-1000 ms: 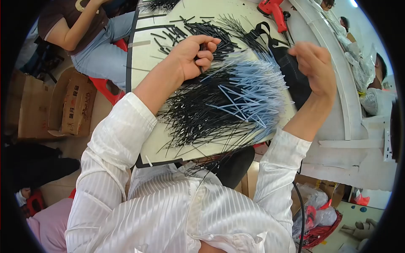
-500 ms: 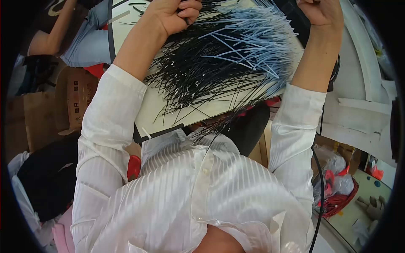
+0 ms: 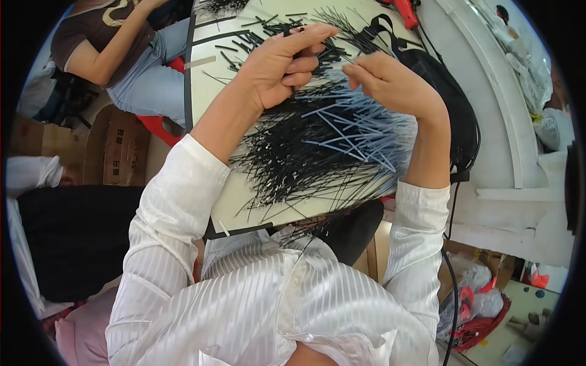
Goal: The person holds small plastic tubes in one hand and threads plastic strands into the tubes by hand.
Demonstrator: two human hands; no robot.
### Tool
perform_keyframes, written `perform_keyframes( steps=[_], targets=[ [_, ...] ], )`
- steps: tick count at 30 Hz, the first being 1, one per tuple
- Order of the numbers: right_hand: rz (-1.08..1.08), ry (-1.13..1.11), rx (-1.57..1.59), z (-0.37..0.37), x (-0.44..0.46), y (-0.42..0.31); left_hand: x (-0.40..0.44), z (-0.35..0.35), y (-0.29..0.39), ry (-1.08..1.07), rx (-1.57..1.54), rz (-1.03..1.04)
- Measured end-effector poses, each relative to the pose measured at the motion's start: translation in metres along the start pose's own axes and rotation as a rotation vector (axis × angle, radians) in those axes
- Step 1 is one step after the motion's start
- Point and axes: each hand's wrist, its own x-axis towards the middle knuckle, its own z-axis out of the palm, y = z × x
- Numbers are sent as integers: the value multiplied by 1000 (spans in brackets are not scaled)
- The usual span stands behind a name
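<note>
My left hand (image 3: 281, 67) is over the table, its lower fingers curled into the palm and the index finger stretched toward the right. A bit of something black shows at its fingertips, too small to name. Facing it, my right hand (image 3: 394, 82) pinches with thumb and index finger; what lies in the pinch is hidden and blurred. Beneath both hands spreads a big heap of thin black wires (image 3: 281, 155), with light-blue sleeved ends (image 3: 360, 137) on the right side. Several short black tube pieces (image 3: 274, 27) lie behind my left hand.
The cream table (image 3: 244, 210) has a dark edge. A black mesh bag (image 3: 452, 104) and a red tool (image 3: 404, 13) are at the right. Another person's arm (image 3: 116, 52) is at the upper left. A cardboard box (image 3: 119, 146) stands on the left; a black cable (image 3: 453, 293) hangs right.
My hands have come closer together over the wires, the right one moving left. The view has tilted up, so more of the table's far side, the red tool and the other person show.
</note>
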Motion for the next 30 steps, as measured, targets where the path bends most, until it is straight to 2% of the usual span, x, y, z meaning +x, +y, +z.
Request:
perform_keyframes(
  steps=[1,5,7,8,10,16,20,23,25,30],
  targets=[
    [-9,2,-6,-5,-1,5,1,-2,2,-2,2,11],
    [218,9,-105,-24,-2,20,6,-14,9,177,-173,35],
    [69,26,48,-15,13,20,4,-7,6,189,-116,6],
    [63,28,47,-5,22,14,2,-1,2,203,-62,-32],
    [-192,174,270,17,41,1,3,3,-3,238,46,-120],
    [-85,390,257,23,43,-2,9,-22,5,155,-243,-117],
    [26,423,367,23,36,-7,14,-21,-4,319,-461,-120],
    [-30,355,383,37,36,-14,15,-24,-7,366,-469,-101],
    [-77,233,456,43,33,-23,16,-25,-9,406,-478,-80],
    [11,110,448,50,33,-22,14,-27,-15,394,-555,-104]
  ],
)
